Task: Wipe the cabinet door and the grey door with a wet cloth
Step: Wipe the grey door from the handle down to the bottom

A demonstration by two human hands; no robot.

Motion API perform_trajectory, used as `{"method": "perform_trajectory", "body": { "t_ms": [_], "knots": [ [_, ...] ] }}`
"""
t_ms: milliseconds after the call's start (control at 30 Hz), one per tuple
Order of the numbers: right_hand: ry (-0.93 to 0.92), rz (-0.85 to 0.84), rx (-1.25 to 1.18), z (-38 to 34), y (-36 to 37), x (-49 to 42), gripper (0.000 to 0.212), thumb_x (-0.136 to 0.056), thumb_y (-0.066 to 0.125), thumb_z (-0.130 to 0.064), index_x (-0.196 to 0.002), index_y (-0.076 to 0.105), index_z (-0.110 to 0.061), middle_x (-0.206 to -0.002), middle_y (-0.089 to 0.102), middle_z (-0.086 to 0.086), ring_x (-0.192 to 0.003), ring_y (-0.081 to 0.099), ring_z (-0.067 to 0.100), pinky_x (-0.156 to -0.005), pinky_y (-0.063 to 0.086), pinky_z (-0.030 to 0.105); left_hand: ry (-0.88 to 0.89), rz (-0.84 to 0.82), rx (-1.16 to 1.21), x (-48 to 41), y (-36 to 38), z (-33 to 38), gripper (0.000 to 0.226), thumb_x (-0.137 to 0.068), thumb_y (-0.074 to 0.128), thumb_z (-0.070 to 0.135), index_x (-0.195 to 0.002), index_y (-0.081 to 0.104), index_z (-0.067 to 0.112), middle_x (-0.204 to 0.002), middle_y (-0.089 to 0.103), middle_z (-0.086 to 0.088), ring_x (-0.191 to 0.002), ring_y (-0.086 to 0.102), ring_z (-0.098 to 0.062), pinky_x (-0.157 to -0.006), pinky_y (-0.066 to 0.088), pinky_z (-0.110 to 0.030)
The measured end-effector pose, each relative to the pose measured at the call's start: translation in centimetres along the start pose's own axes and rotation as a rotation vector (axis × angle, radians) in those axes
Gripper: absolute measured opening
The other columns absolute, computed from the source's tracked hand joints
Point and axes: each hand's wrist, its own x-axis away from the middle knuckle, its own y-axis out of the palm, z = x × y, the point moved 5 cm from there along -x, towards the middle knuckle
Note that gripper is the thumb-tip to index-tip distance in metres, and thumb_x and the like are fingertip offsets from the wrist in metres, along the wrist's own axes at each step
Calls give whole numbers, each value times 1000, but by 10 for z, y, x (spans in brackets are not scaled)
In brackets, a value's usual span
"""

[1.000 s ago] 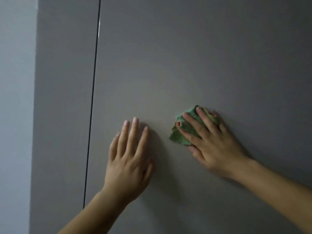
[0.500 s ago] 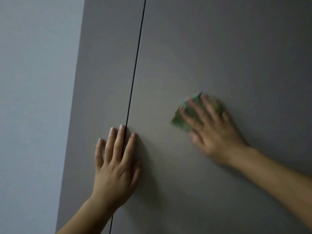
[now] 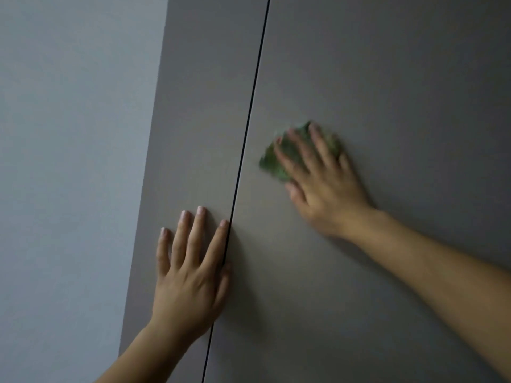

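A wide grey cabinet door [image 3: 387, 78] fills the right of the head view. My right hand [image 3: 323, 183] presses a crumpled green cloth [image 3: 272, 161] flat against it, just right of the dark vertical gap [image 3: 250, 111]; hand and cloth are motion-blurred. My left hand [image 3: 190, 269] lies flat with fingers spread on the narrow grey panel [image 3: 193, 106] left of the gap, its index finger and thumb at the gap's edge. It holds nothing.
A pale blue-grey wall [image 3: 69, 161] adjoins the narrow panel on the left. No handles or other objects are visible on the door surfaces.
The view has swung left, bringing more wall into frame. My right hand has slid the cloth left towards the gap. My left hand has shifted from the wide door onto the narrow panel.
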Motion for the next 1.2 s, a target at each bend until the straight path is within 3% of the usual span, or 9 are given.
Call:
{"method": "perform_trajectory", "body": {
  "t_ms": [100, 300, 433, 533, 600, 800, 933, 1067, 1200],
  "knots": [
    [192, 29, -51, -8, -7, -35, 67, -97, 37, -44, -160, 25, -23, -168, 19, 11, -155, 12, 40, -122, 11, 60, -3, -4, 6, 6, 1, -3, 66, -95, 42, 43, -158, 38, 20, -167, 22, -18, -156, 14, -40, -121, 17, -66],
    [-291, -62, 16, -87, 7, 17, 64, -101, 39, -47, -160, 26, -26, -170, 12, 7, -156, 6, 39, -124, 11, 59, -20, -45, 20, 33, 10, -12, 70, -96, 42, 44, -161, 27, 24, -170, 16, -15, -158, 7, -38, -123, 12, -64],
    [-219, -58, -4, -79, -1, -22, 62, -99, 37, -45, -157, 34, -28, -169, 19, 4, -155, 13, 36, -124, 10, 57, -51, -57, 33, 44, 15, -12, 69, -95, 43, 43, -161, 30, 24, -170, 15, -16, -157, 7, -39, -123, 11, -65],
    [-101, -101, -43, -90, -5, -68, 65, -100, 24, -48, -162, 15, -30, -171, 2, 4, -156, -3, 37, -124, -2, 57, -76, -69, 49, 49, 18, -9, 69, -96, 43, 42, -161, 28, 24, -170, 13, -16, -157, 5, -40, -123, 8, -66],
    [-208, -108, -15, -113, -1, -69, 64, -102, 21, -50, -162, 8, -31, -171, -4, 4, -156, -8, 37, -123, -7, 57, -87, -82, 49, 55, 20, -9, 70, -97, 44, 43, -162, 27, 25, -170, 12, -16, -158, 4, -39, -123, 8, -65],
    [-526, -150, 9, -145, 15, -11, 57, -103, 33, -50, -158, 29, -33, -171, 6, 3, -157, 0, 35, -125, 0, 55, -117, -130, 56, 92, 26, -13, 71, -95, 46, 43, -162, 27, 26, -170, 12, -16, -157, 5, -40, -121, 12, -67],
    [-435, -71, -32, -162, 5, -45, 56, -101, 35, -47, -154, 40, -31, -169, 18, 4, -156, 11, 37, -125, 3, 55, -110, -126, 49, 108, 32, -9, 72, -93, 48, 41, -161, 30, 25, -169, 14, -20, -156, 8, -45, -118, 15, -72],
    [-448, -123, -31, -196, 12, -20, 58, -103, 33, -46, -159, 26, -32, -171, 4, 4, -156, -3, 36, -124, -7, 55, -121, -101, 67, 113, 36, -6, 74, -92, 47, 40, -161, 25, 23, -168, 14, -24, -156, 7, -46, -118, 12, -73],
    [-487, -144, -98, -169, 18, 40, 54, -100, 47, -40, -153, 43, -31, -169, 16, 2, -157, 7, 32, -126, 5, 53, -110, -116, 79, 128, 40, -6, 74, -92, 46, 40, -161, 25, 23, -168, 12, -24, -156, 7, -46, -118, 14, -73]
  ]
}}
